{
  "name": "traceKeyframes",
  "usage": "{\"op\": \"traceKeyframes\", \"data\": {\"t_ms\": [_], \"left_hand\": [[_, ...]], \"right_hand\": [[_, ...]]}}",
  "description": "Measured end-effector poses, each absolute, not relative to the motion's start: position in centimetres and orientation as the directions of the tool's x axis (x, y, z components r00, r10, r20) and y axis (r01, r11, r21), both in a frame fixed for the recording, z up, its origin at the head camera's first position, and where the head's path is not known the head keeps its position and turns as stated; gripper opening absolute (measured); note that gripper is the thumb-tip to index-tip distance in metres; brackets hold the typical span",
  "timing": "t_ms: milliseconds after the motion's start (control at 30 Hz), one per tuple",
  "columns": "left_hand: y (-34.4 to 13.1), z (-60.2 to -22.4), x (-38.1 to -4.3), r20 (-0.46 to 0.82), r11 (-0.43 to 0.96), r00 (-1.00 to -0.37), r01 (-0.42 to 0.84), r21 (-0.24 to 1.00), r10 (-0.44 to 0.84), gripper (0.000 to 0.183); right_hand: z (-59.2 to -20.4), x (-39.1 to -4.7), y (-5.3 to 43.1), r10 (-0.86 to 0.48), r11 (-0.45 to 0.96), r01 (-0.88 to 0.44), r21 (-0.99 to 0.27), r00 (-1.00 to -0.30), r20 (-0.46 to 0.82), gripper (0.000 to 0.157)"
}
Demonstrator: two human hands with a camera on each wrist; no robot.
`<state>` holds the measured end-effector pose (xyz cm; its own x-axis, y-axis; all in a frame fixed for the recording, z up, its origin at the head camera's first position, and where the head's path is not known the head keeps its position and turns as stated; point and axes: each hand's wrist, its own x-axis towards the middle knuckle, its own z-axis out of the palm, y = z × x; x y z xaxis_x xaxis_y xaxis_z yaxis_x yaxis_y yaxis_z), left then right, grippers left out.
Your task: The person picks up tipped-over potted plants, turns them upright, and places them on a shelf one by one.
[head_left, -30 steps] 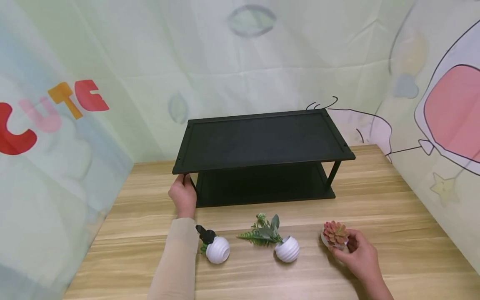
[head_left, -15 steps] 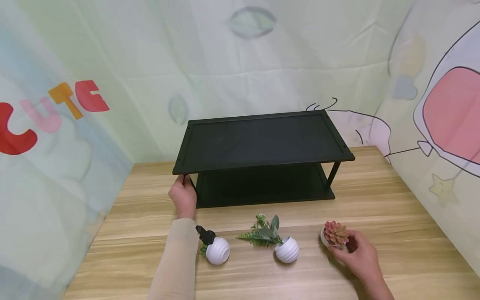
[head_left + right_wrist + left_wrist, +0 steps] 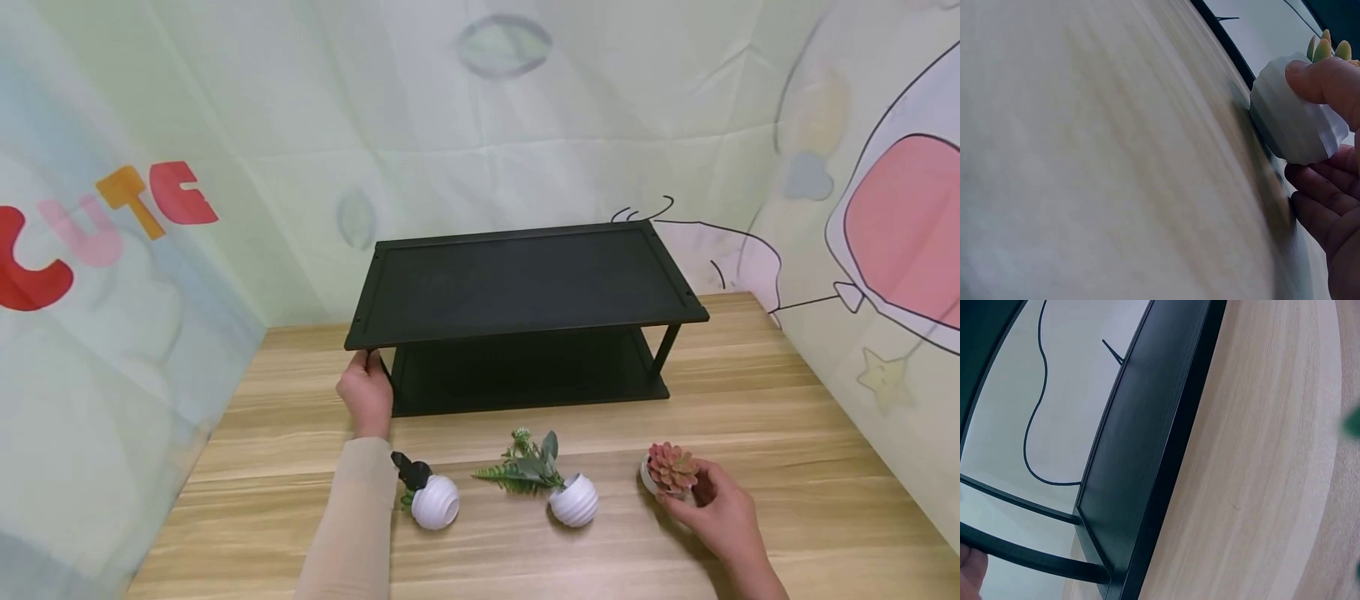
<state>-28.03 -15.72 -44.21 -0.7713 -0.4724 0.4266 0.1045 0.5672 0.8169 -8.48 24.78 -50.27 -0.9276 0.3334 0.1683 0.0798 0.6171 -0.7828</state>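
My left hand (image 3: 366,393) grips the front left post of a black two-tier shelf (image 3: 525,283), just under the top board. In the left wrist view a bit of that hand (image 3: 971,570) shows at the post (image 3: 1035,559). With thumb and fingers my right hand (image 3: 722,515) holds a small potted succulent (image 3: 672,467) with reddish leaves, low over the table. The right wrist view shows its white ribbed pot (image 3: 1294,115) tilted, with the thumb across its side. Between the hands lie a white pot with green leaves (image 3: 574,500) and another white pot (image 3: 436,502) with a black piece beside it.
The shelf stands at the back of the wood-grain table (image 3: 757,433). A printed cloth backdrop (image 3: 480,117) hangs behind and along both sides. Both loose pots lie on their sides in front of the shelf's lower board (image 3: 525,367).
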Motion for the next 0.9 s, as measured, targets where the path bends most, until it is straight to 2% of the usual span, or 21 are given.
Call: {"op": "traceKeyframes", "data": {"t_ms": [167,500,900], "left_hand": [[-15.69,-44.22,-28.00,0.429,0.570,-0.770,0.106,0.815,-0.471,0.018],[-15.81,-44.10,-27.99,0.422,0.570,-0.775,0.097,0.816,-0.471,0.018],[-15.97,-44.25,-28.01,0.413,0.569,-0.785,0.095,0.817,-0.462,0.018]], "right_hand": [[-50.35,-8.37,24.74,0.327,0.606,0.051,-0.794,-0.926,0.190,0.059],[-50.53,-8.48,24.61,0.334,0.610,0.000,-0.792,-0.907,0.257,0.050],[-50.65,-8.29,24.54,0.374,0.633,0.036,-0.773,-0.889,0.264,0.049]]}}
